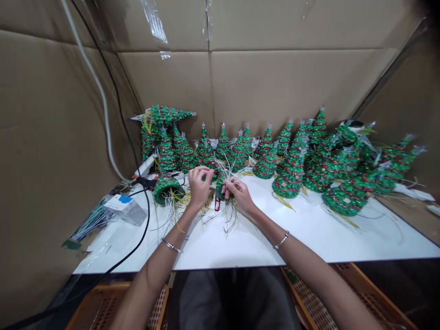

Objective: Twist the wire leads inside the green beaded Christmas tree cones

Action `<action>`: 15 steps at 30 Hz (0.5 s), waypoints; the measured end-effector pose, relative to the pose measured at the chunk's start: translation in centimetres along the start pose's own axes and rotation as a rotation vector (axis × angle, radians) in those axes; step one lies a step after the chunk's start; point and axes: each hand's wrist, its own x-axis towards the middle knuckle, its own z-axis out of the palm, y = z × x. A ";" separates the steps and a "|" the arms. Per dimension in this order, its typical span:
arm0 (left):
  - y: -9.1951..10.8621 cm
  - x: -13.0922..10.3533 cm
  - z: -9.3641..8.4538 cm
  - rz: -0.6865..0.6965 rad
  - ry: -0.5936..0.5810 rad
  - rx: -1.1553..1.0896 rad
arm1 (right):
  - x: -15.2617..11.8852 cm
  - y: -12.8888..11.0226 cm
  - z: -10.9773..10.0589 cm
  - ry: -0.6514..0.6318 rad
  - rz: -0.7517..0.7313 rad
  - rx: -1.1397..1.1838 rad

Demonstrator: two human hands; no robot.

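Observation:
My right hand (pixel 239 193) is closed around a bundle of thin white wires (pixel 227 170) that fan out upward above its fingers. Just left of those fingers shows part of a green tinsel tree (pixel 219 187), mostly hidden by the hands. My left hand (pixel 200 184) is raised beside the bundle, thumb and fingertips pinched together; whatever they may hold is too small to see. A small red tool (pixel 217 202) lies on the table between the hands. Left of my left hand, another tinsel tree (pixel 167 190) lies with its hollow base facing me and wires spilling out.
Several green tinsel trees with red garlands (pixel 289 172) line the back and right of the white table (pixel 240 250). At left are a clear box (pixel 126 209), a bundle of wires (pixel 90 220) and a black cable (pixel 148 215). Orange baskets (pixel 364 298) stand below the table edge.

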 end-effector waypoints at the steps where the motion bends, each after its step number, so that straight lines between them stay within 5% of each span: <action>1: 0.3 -0.2 -0.1 0.011 -0.058 -0.057 | 0.0 0.0 0.0 -0.002 0.002 -0.003; 7: 1.1 -0.9 -0.1 0.068 -0.289 -0.241 | 0.0 0.3 -0.2 -0.006 -0.002 -0.026; 10: 1.1 -1.1 0.2 0.004 -0.247 -0.318 | 0.0 0.3 -0.2 0.000 0.001 -0.023; 15: 0.8 -1.0 0.6 -0.289 -0.163 -0.659 | 0.0 0.2 0.2 0.081 0.030 0.043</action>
